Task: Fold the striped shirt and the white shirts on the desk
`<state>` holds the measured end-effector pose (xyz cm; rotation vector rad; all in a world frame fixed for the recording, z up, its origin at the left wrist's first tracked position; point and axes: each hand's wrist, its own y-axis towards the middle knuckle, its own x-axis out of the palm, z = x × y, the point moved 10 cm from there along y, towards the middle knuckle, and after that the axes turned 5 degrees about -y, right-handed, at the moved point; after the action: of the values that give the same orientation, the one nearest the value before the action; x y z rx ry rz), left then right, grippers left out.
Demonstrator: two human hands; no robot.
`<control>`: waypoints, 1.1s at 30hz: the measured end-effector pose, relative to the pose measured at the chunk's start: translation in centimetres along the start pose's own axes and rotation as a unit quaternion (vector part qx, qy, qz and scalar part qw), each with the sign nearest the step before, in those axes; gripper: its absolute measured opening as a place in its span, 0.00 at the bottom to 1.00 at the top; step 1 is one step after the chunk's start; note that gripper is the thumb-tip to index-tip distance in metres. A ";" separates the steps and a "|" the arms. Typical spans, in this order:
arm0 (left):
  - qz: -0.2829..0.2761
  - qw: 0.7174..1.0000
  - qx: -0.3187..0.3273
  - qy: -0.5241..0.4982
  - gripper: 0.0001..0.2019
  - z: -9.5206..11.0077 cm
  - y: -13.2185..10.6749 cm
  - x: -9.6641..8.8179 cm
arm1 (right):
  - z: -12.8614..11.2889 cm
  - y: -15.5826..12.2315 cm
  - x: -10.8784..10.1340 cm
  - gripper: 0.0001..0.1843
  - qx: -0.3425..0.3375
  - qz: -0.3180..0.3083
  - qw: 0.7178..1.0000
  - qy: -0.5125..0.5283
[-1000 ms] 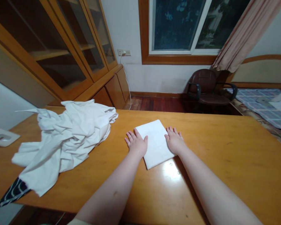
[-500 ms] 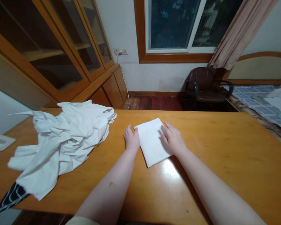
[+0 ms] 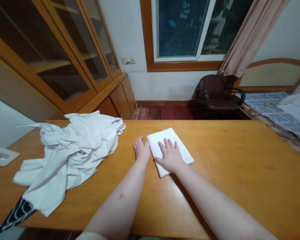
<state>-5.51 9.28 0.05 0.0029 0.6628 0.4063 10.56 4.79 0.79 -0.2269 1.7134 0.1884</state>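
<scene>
A white cloth (image 3: 182,146), folded into a flat rectangle, lies at a slant on the wooden table. My right hand (image 3: 170,156) rests palm down on it with the fingers spread, covering its middle and near left part. Along the cloth's left edge is my left hand (image 3: 142,150), its thumb at the edge and its other fingers slightly bent and apart, holding nothing. To the left of both hands lies a crumpled heap of white cloth (image 3: 77,150), with a black piece with pale lines (image 3: 17,213) at its near end.
The wooden table (image 3: 227,173) spans the view. At its left edge sits a white plastic object (image 3: 2,156). Beyond the table stand a glass-door cabinet (image 3: 102,83), a brown armchair (image 3: 212,93) and a bed (image 3: 272,103). A white cord (image 3: 133,90) hangs from a wall socket.
My right hand has moved left from the folded cloth's right side onto its middle, fingers now spread flat. My left hand stays at the left edge. The camera view has shifted slightly.
</scene>
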 end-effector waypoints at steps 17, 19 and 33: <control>-0.042 0.999 -0.004 0.030 0.15 -0.3 0.1 1.2 | 28.1 -6.2 -3.2 0.41 0.231 0.033 0.964 -0.125; -0.045 0.998 -0.006 0.031 0.15 -0.3 0.1 1.2 | 31.0 -7.2 -3.5 0.41 0.235 0.033 0.962 -0.131; -0.048 0.998 0.003 0.040 0.14 -0.2 0.0 1.3 | 38.2 -10.9 -4.6 0.33 0.209 0.020 0.968 -0.141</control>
<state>-4.70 9.74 -0.83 -0.0400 0.7394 0.3124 50.50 4.12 -0.45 0.1419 1.4356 -0.1099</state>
